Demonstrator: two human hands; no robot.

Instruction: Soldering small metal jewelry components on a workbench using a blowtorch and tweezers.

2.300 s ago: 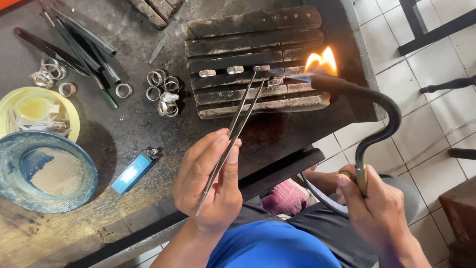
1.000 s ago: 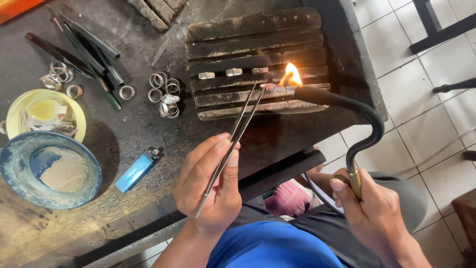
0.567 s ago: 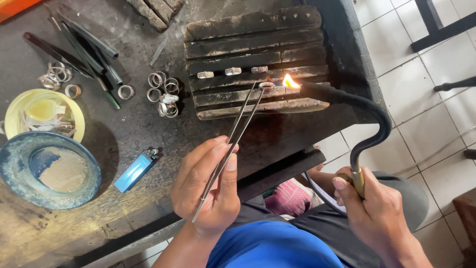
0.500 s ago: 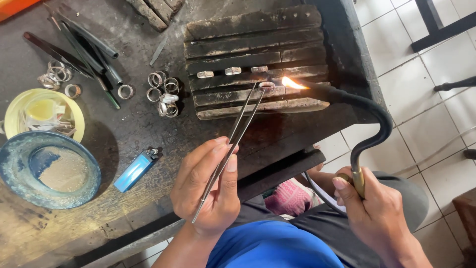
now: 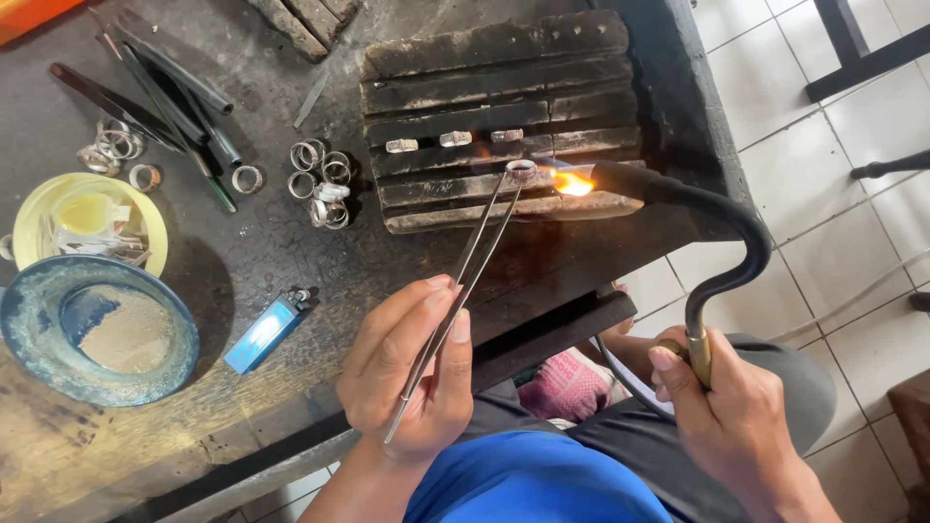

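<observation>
Compared to a couple seconds back, the flame (image 5: 573,181) is way smaller now, just a short orange tongue instead of the tall flare, and it sits lower, right beside the ring (image 5: 521,170) at the tip of our tweezers (image 5: 455,300). Hands have barely shifted. Our left hand (image 5: 407,383) is pinching the tweezers between thumb and fingers, and the ring is held over the charred block (image 5: 484,58), just below three more rings (image 5: 453,139) lined up in a groove. Our right hand (image 5: 727,426) is wrapped tight around the brass grip of the torch (image 5: 722,281).

Containers: the blue bowl (image 5: 29,363) has a greyish powdery patch inside, and the yellow dish (image 5: 150,232) behind it holds clear crumpled stuff we can't make out. Loose rings (image 5: 322,180) and a blue lighter (image 5: 266,331) lie on the bench (image 5: 242,261).
</observation>
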